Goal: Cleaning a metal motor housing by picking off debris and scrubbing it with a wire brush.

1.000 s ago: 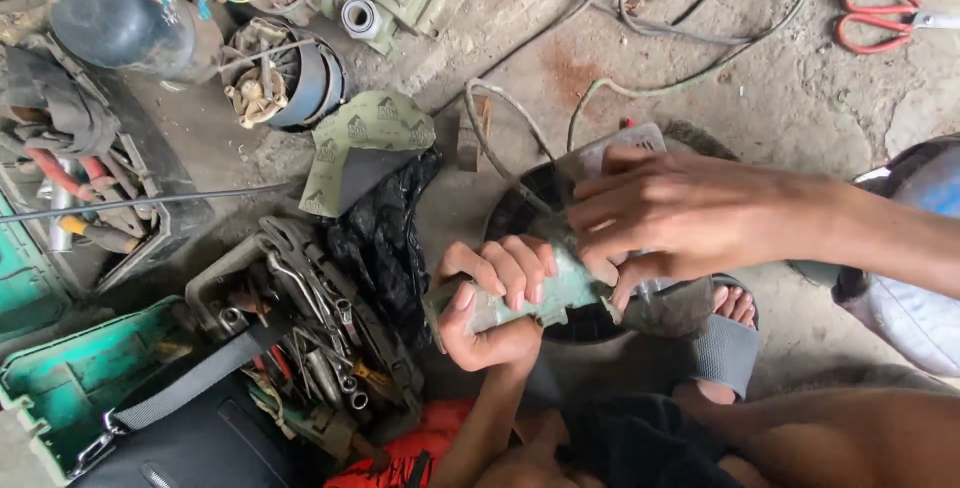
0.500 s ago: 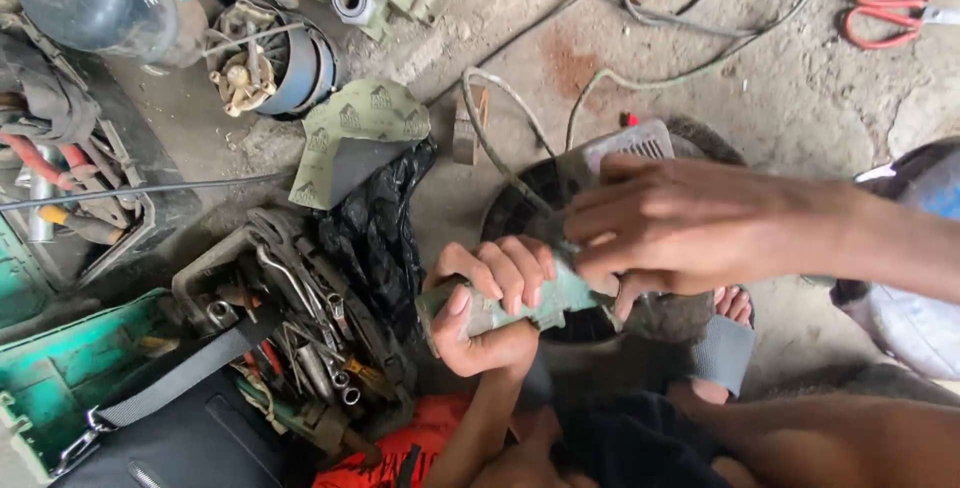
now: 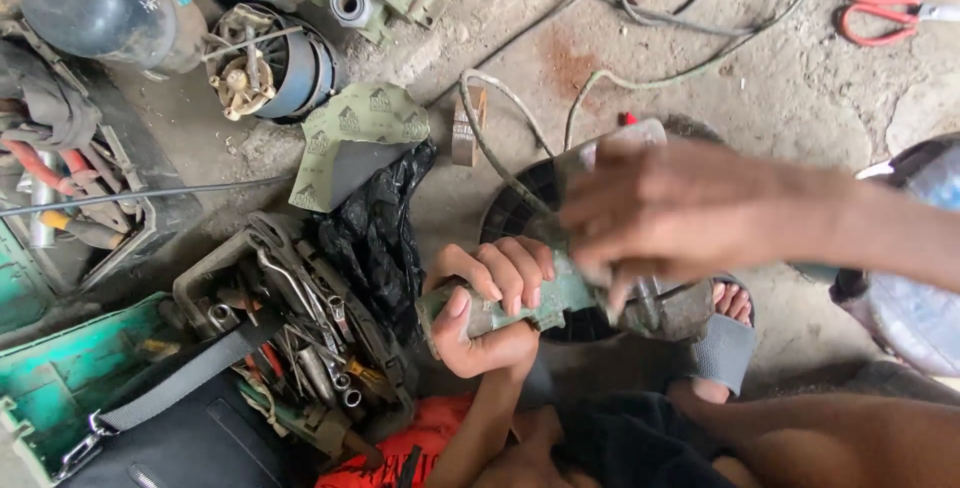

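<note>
The angle grinder (image 3: 560, 300) lies over a round fan guard (image 3: 520, 213) on the floor (image 3: 800, 98), just left of a sandalled foot (image 3: 722, 333). Left of the grinder sits an open tool tray (image 3: 290, 338) of wrenches, with a crumpled plastic bag (image 3: 375, 233) between them. Behind the bag lies a folded sheet (image 3: 355, 138), and behind that a motor (image 3: 265, 63). Far behind and right of the grinder lie scissors (image 3: 885, 3); cables (image 3: 690, 18) loop between.

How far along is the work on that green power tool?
Done: nothing visibly finished; no parts removed that I can tell. In hand: left hand grips the green power tool body; right hand, blurred, works at its head end. Left: cannot tell; tools in the tool tray lie untouched.
</note>
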